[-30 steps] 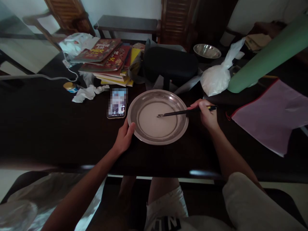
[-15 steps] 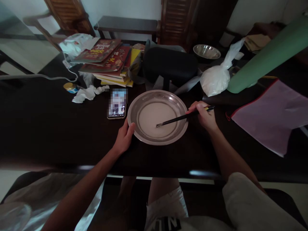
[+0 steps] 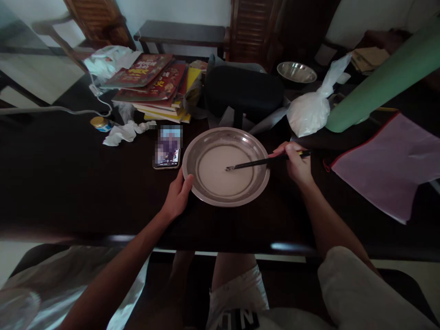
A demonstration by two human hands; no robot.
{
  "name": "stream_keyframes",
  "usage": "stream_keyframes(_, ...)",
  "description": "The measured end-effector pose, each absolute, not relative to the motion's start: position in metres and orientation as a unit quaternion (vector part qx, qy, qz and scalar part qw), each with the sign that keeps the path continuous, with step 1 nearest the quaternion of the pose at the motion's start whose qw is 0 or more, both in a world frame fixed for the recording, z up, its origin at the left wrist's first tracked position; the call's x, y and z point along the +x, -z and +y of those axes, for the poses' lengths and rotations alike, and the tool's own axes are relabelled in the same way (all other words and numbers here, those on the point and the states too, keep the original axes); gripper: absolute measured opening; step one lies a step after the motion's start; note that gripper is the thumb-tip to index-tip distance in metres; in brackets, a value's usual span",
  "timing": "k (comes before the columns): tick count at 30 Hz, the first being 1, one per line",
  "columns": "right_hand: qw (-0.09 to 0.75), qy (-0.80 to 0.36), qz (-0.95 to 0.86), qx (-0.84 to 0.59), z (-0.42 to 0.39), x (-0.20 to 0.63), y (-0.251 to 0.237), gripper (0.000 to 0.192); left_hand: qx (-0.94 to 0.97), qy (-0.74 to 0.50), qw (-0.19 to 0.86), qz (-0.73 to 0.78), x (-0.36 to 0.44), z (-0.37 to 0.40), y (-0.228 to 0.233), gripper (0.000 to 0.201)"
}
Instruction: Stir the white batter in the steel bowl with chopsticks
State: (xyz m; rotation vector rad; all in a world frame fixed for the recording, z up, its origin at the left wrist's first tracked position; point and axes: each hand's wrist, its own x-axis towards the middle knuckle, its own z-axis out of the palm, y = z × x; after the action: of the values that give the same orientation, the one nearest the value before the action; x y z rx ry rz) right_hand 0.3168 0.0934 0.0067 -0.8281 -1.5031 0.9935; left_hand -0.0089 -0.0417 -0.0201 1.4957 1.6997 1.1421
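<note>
1. The left hand (image 3: 178, 196) rests on the dark tabletop (image 3: 68, 183) with its fingers curled against the near left rim of the metal dish (image 3: 192, 158); it grips nothing, only presses on the rim.
2. The right hand (image 3: 295, 162) is closed around the upper end of a pair of dark chopsticks (image 3: 261, 162), just beside the dish's right rim.
3. The chopsticks run from the right hand leftward over the rim, and their tips sit in the pale batter (image 3: 220, 176) near the middle of the dish.
4. The dish lies flat on the tabletop between the two hands, with the batter covering its bottom.
5. A phone (image 3: 167, 147) lies face up just beyond the left hand, beside the dish's left rim.
6. Farther out past the left hand are crumpled tissue (image 3: 123, 133), a small jar (image 3: 99, 123) and a stack of books (image 3: 154, 87).
7. Beyond the right hand sits a tied white plastic bag (image 3: 309, 112), with a green roll (image 3: 381, 78) at its right and a small metal bowl (image 3: 296, 72) behind it.
8. A purple sheet (image 3: 388, 165) lies on the tabletop to the right of the right hand.
9. A black case (image 3: 244, 91) stands on the far side of the dish.
</note>
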Motion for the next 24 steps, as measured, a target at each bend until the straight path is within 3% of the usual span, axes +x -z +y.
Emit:
stream_keyframes(6,0.517,-0.437,-0.657,-0.331,0.0917,0.3163,-0.0082,0.035,0.566,-0.431,0.295,0.638,-0.0089,-0.0417,0.0207,0.086)
stream_keyframes(11,0.562,-0.427,-0.614,-0.353,0.0928,0.3168,-0.0089,0.040,0.572,-0.420,0.290,0.642,-0.0092,-0.0418,0.0207,0.086)
stream_keyframes(16,0.509,-0.420,-0.668,-0.343,0.0915,0.3161,-0.0095,0.038,0.569,-0.422,0.292,0.642,-0.0089,-0.0419,0.0195,0.088)
stream_keyframes(21,0.558,-0.425,-0.613,-0.364,0.0921,0.3171,-0.0092,0.041,0.565,-0.428,0.298,0.639,-0.0080,-0.0419,0.0179,0.088)
stream_keyframes(24,0.520,-0.437,-0.646,-0.348,0.0905,0.3158,-0.0101,0.041,0.565,-0.428,0.296,0.640,-0.0079,-0.0418,0.0173,0.087)
